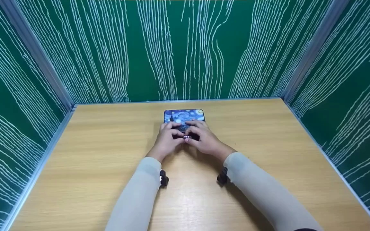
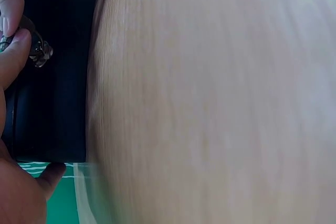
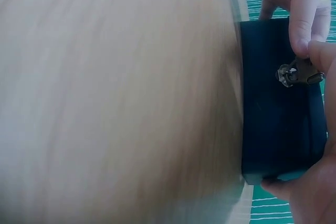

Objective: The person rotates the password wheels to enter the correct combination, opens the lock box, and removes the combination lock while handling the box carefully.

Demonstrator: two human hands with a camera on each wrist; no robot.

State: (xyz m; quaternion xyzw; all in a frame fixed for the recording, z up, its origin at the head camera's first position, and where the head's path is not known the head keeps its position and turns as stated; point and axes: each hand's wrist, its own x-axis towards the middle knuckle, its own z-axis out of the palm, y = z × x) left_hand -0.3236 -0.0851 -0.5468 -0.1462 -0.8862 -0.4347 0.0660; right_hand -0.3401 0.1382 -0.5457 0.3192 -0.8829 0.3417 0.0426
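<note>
A small box (image 1: pixel 185 115) with a swirling blue night-sky picture on its lid sits toward the back of the table. Its front is plain and dark (image 2: pixel 58 114), with a metal clasp (image 3: pixel 296 73) at the middle. My left hand (image 1: pixel 169 140) grips the box from the left, fingers along its side and top. From the right, my right hand (image 1: pixel 207 141) holds it the same way. Both thumbs meet at the clasp, with the index fingers curled close over it. The fingers partly cover the clasp and the front of the lid.
The wooden table (image 1: pixel 108 154) runs back to a green wall (image 1: pixel 149 48) with white wavy lines. Similar green panels (image 1: pixel 365 96) stand on both sides, joined by grey metal posts (image 1: pixel 316 48). A small black device (image 1: pixel 163 178) is on each wrist.
</note>
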